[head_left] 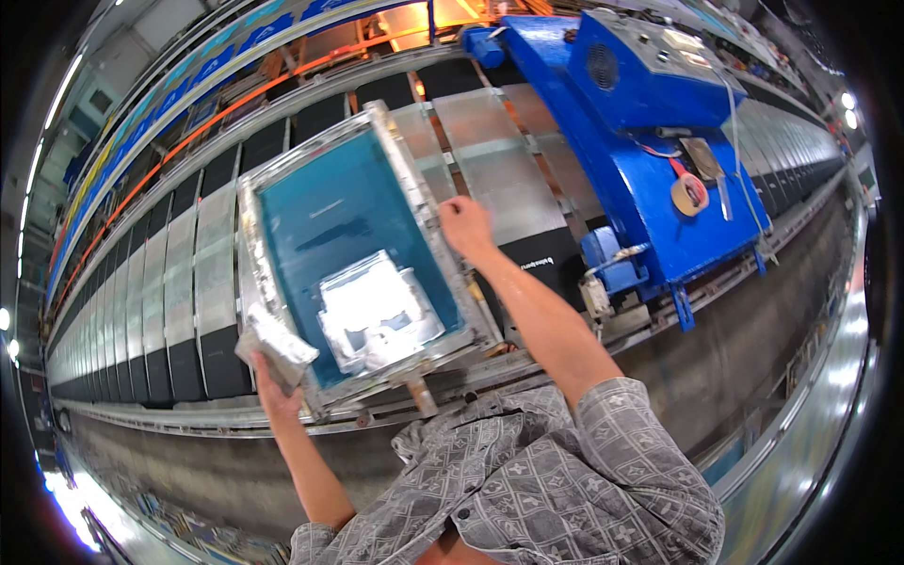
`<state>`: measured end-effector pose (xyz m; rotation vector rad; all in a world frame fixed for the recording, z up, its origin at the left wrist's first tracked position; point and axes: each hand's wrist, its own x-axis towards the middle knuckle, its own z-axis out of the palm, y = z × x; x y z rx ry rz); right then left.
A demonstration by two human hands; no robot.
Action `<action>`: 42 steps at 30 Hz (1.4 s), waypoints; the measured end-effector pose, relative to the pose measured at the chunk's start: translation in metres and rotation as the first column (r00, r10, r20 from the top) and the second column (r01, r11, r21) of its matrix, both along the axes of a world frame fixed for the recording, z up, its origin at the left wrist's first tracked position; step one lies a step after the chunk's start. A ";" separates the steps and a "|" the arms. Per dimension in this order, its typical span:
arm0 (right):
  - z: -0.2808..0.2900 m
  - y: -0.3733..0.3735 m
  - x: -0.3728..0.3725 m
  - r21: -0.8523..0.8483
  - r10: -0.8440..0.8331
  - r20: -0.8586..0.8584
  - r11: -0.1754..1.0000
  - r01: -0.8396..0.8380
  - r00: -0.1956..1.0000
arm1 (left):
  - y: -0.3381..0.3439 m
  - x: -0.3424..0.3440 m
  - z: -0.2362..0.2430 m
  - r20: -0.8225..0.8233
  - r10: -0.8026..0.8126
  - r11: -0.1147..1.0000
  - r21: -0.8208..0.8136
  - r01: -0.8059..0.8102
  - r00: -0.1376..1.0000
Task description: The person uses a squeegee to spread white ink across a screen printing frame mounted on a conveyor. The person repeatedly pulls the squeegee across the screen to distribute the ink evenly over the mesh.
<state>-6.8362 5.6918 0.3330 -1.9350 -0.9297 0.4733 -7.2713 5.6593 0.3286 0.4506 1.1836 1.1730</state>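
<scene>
**Hands Flank a Teal Screen**

Left of the framed screen (pixel 377 221), dark panels (pixel 186 369) line a row of metal plates (pixel 181 306). By the screen's lower-left corner, the left hand (pixel 279 388) grips a silver-grey tool (pixel 282 337). The screen sits over the row — between both hands. Beside its right rail, the right hand (pixel 466 228) is curled narrow; whether it grips cannot be told. Farther right stands a blue machine (pixel 659 179). The step appears to be steadying the screen — shifting it would call for even support.
</scene>
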 end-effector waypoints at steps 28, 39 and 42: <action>-0.107 -0.091 -0.053 -0.120 -0.115 -0.200 0.988 0.092 0.973 | -0.066 0.048 -0.007 -0.854 -0.241 0.942 -0.093 0.321 0.461; -0.099 -0.090 -0.058 -0.124 -0.104 -0.232 0.989 0.076 0.967 | -0.054 0.082 -0.025 -0.954 -0.239 0.926 -0.279 0.254 -0.179; -0.098 -0.089 -0.060 -0.127 -0.103 -0.230 0.989 0.075 0.968 | -0.067 0.093 -0.033 -0.956 -0.230 0.874 -0.285 0.393 -0.182</action>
